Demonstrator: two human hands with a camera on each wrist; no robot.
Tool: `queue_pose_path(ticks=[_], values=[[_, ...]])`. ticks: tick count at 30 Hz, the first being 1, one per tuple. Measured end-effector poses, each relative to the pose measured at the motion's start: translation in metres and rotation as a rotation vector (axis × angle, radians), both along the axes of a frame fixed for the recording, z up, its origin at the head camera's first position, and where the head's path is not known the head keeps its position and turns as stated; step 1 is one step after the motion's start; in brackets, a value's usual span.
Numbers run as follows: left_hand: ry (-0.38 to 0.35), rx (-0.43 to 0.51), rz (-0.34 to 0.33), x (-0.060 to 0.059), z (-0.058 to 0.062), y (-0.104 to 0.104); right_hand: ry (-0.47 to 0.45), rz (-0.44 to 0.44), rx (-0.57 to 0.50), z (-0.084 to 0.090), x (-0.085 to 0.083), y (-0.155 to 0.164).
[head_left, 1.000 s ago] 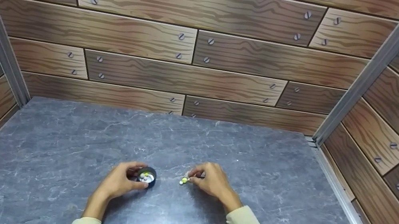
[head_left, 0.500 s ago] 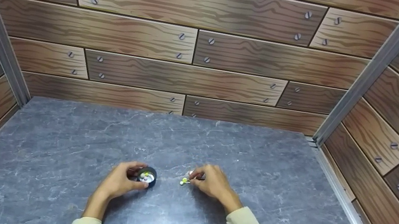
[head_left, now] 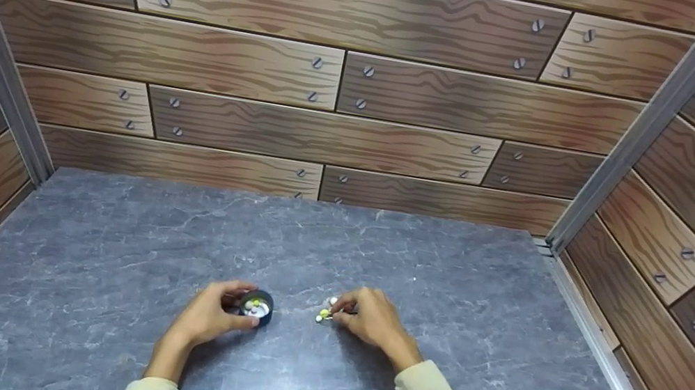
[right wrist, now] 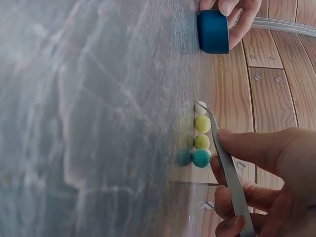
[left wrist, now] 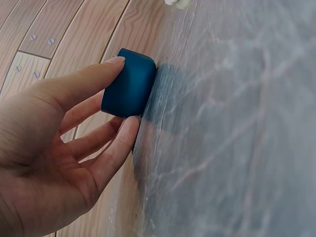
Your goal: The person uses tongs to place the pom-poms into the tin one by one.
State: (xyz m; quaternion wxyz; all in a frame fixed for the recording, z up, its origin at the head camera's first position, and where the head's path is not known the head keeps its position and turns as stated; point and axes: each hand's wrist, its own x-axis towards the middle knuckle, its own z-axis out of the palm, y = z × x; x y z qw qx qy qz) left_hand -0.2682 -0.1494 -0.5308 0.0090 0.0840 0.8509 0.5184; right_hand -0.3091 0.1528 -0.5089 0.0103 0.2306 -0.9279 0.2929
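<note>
My left hand [head_left: 211, 312] holds a small blue round cup [left wrist: 129, 83] between thumb and fingers, its base on the tabletop. White and yellow balls [head_left: 255, 306] lie inside the cup. In my right hand [head_left: 371, 317] are metal tweezers [right wrist: 228, 170], pinched along their shaft. Their tips reach a white ball [right wrist: 200, 108] at the end of a short row on the table. Beside it in the right wrist view come a yellow ball [right wrist: 202, 124], a second yellow one and a teal ball [right wrist: 201, 158] nearest the hand.
The grey marbled tabletop [head_left: 156, 241] runs back to a wood-patterned wall [head_left: 338, 80]. Similar walls close in the left and right sides. A metal rail [head_left: 613, 381] follows the right edge. Both sleeves carry a black wrist device.
My right hand has dropped slightly toward me, and a white ball beyond the fingers shows more. The small balls have shifted a little to the right. The left hand and cup stay put.
</note>
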Motion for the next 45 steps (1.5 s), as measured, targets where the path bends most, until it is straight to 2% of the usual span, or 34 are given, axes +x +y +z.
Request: queue_pose_path(ticks=[16,33,45], values=[[0.015,-0.003,-0.026,-0.003,0.001,0.002,0.012,-0.008,0.029,0.004,0.002,-0.001],[0.005,-0.015,-0.022,-0.004,-0.001,0.002,0.09,-0.009,-0.001,0.016,0.002,-0.021],[-0.009,-0.008,-0.009,-0.002,-0.001,-0.001,0.141,0.033,-0.032,0.017,0.004,-0.037]])
